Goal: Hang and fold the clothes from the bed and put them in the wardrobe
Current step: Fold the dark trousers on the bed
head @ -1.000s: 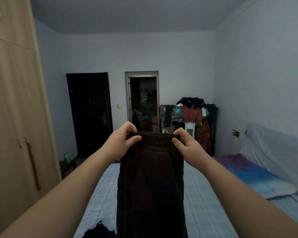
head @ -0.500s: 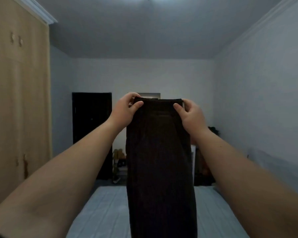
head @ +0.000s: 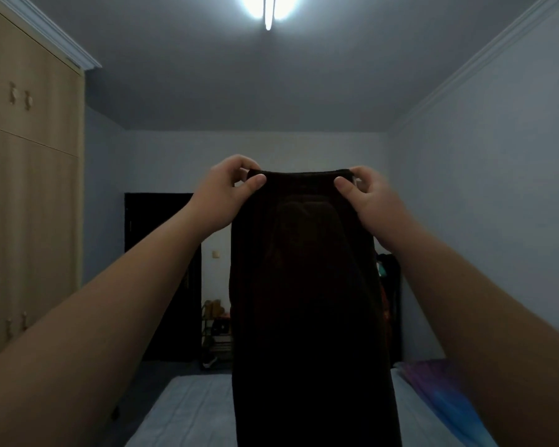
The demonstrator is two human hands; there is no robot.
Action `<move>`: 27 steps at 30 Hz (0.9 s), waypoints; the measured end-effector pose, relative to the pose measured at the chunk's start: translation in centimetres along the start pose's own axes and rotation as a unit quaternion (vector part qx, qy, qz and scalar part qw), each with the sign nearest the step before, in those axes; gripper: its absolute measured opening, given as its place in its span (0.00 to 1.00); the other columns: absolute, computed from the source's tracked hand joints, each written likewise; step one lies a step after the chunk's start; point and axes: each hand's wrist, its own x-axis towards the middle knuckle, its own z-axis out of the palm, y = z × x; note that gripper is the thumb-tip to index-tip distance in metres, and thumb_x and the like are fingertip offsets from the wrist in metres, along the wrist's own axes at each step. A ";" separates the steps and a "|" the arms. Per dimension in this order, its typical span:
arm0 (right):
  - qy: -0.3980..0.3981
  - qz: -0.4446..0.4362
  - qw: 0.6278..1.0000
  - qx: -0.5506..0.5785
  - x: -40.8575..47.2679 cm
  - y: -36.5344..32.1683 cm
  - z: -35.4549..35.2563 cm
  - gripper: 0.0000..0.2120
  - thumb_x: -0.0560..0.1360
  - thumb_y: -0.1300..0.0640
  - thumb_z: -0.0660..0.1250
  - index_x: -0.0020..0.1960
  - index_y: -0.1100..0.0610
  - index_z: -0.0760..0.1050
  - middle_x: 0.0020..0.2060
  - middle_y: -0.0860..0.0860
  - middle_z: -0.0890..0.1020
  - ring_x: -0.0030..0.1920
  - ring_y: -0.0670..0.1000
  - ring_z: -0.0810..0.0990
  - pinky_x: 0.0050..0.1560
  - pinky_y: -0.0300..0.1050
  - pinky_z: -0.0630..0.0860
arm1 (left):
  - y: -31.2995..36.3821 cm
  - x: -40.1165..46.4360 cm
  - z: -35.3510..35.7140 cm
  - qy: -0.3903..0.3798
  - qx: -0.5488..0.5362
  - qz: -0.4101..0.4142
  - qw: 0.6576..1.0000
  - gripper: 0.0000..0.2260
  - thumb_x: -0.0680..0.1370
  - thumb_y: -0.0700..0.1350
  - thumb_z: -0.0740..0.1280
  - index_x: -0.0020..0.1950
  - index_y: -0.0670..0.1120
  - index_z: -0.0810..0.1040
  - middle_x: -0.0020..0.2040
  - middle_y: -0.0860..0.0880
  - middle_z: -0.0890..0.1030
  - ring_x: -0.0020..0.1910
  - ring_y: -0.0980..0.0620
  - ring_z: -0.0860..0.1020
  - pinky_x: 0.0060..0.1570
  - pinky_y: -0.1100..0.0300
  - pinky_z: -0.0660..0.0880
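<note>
A pair of dark brown trousers (head: 307, 301) hangs full length in front of me, held up by the waistband at about head height. My left hand (head: 226, 191) pinches the left corner of the waistband between thumb and fingers. My right hand (head: 368, 201) pinches the right corner the same way. The trousers' lower end runs out of the frame at the bottom. Below them lies the bed (head: 194, 411) with a pale checked sheet. The wooden wardrobe (head: 29, 195) fills the left side, its doors closed.
A dark door (head: 162, 275) stands in the far wall. Beside it is a low shoe rack (head: 217, 333), and a loaded clothes rack (head: 389, 285) shows behind the trousers at the right. A purple-blue pillow (head: 439, 385) lies on the bed's right side. A ceiling lamp (head: 268, 11) shines overhead.
Both hands have raised the trousers higher while keeping their hold on the waistband, and my view has tilted up, so the ceiling lamp now shows and less of the bed is in view.
</note>
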 end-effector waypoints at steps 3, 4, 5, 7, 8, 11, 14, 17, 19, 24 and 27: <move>-0.026 0.019 0.999 0.034 -0.1 0.9 0.1 0.15 0.77 0.44 0.69 0.59 0.51 0.77 0.51 0.51 0.85 0.51 0.51 0.86 0.56 0.55 0.82 | -1.0 -0.3 0.1 -0.026 -0.003 -0.021 0.999 0.06 0.80 0.48 0.68 0.56 0.48 0.78 0.48 0.49 0.82 0.44 0.55 0.81 0.42 0.66 0.78; -0.038 0.026 0.998 0.033 -0.1 1.2 0.4 0.17 0.77 0.45 0.69 0.61 0.54 0.77 0.51 0.52 0.85 0.51 0.52 0.86 0.55 0.53 0.82 | -1.6 -0.4 0.4 -0.031 0.004 -0.030 0.999 0.06 0.80 0.48 0.68 0.55 0.48 0.78 0.47 0.49 0.82 0.43 0.55 0.80 0.42 0.65 0.77; -0.049 0.036 0.998 0.026 -0.1 1.9 0.8 0.18 0.78 0.47 0.69 0.63 0.56 0.76 0.52 0.52 0.85 0.51 0.52 0.85 0.53 0.50 0.82 | -2.6 -0.4 0.7 -0.035 0.014 -0.041 0.998 0.06 0.80 0.48 0.68 0.55 0.48 0.77 0.46 0.48 0.81 0.42 0.55 0.80 0.42 0.65 0.76; -0.076 0.064 0.995 0.009 0.0 3.8 1.9 0.16 0.80 0.50 0.68 0.65 0.57 0.74 0.53 0.53 0.84 0.52 0.52 0.84 0.51 0.46 0.82 | -4.7 -0.6 1.8 -0.048 0.040 -0.062 0.996 0.07 0.80 0.48 0.69 0.55 0.48 0.77 0.46 0.49 0.81 0.42 0.55 0.79 0.41 0.65 0.74; -0.091 0.081 0.993 0.003 0.0 5.1 2.4 0.15 0.81 0.52 0.67 0.65 0.56 0.74 0.54 0.52 0.83 0.53 0.51 0.84 0.51 0.45 0.81 | -5.9 -0.7 2.4 -0.055 0.050 -0.072 0.995 0.07 0.80 0.48 0.69 0.55 0.49 0.77 0.46 0.50 0.80 0.43 0.56 0.78 0.41 0.66 0.73; -0.128 0.124 0.984 -0.019 0.2 9.6 4.4 0.13 0.82 0.54 0.65 0.66 0.53 0.74 0.57 0.50 0.83 0.58 0.52 0.82 0.59 0.48 0.79 | -10.1 -0.9 4.8 -0.069 0.063 -0.104 0.990 0.06 0.79 0.48 0.69 0.55 0.50 0.77 0.49 0.48 0.80 0.46 0.54 0.78 0.42 0.63 0.74; -0.113 0.160 0.979 -0.063 1.4 13.1 6.6 0.15 0.82 0.53 0.64 0.67 0.54 0.74 0.59 0.52 0.82 0.59 0.54 0.80 0.64 0.55 0.76 | -13.4 0.0 7.3 -0.060 0.058 -0.127 0.988 0.06 0.80 0.47 0.68 0.56 0.47 0.77 0.50 0.46 0.80 0.50 0.47 0.79 0.48 0.55 0.79; -0.067 0.165 0.981 -0.075 3.9 14.7 8.1 0.15 0.83 0.50 0.62 0.67 0.53 0.72 0.59 0.52 0.80 0.59 0.56 0.79 0.63 0.59 0.76 | -14.8 2.3 9.0 -0.016 0.021 -0.137 0.990 0.06 0.80 0.45 0.68 0.56 0.47 0.77 0.50 0.49 0.79 0.52 0.47 0.79 0.48 0.57 0.79; -0.039 0.140 0.988 -0.042 6.0 14.7 8.5 0.10 0.83 0.53 0.61 0.63 0.54 0.71 0.54 0.51 0.80 0.57 0.54 0.79 0.57 0.53 0.77 | -14.9 4.5 9.2 0.007 -0.003 -0.138 0.990 0.05 0.80 0.47 0.68 0.55 0.49 0.77 0.51 0.49 0.79 0.51 0.46 0.80 0.51 0.50 0.81; 0.020 0.043 0.998 -0.047 9.2 12.3 7.6 0.04 0.83 0.56 0.61 0.57 0.51 0.70 0.48 0.49 0.78 0.47 0.47 0.77 0.44 0.37 0.72 | -13.4 8.4 8.0 0.062 -0.003 -0.090 0.994 0.03 0.80 0.49 0.69 0.51 0.55 0.76 0.49 0.55 0.78 0.50 0.49 0.80 0.47 0.54 0.81; 0.028 0.025 0.999 -0.029 8.5 12.1 7.1 0.03 0.83 0.56 0.62 0.56 0.50 0.70 0.46 0.46 0.78 0.45 0.43 0.77 0.41 0.31 0.72 | -12.6 7.9 7.5 0.052 -0.023 -0.083 0.995 0.03 0.80 0.49 0.69 0.52 0.54 0.77 0.51 0.52 0.80 0.50 0.49 0.81 0.49 0.48 0.82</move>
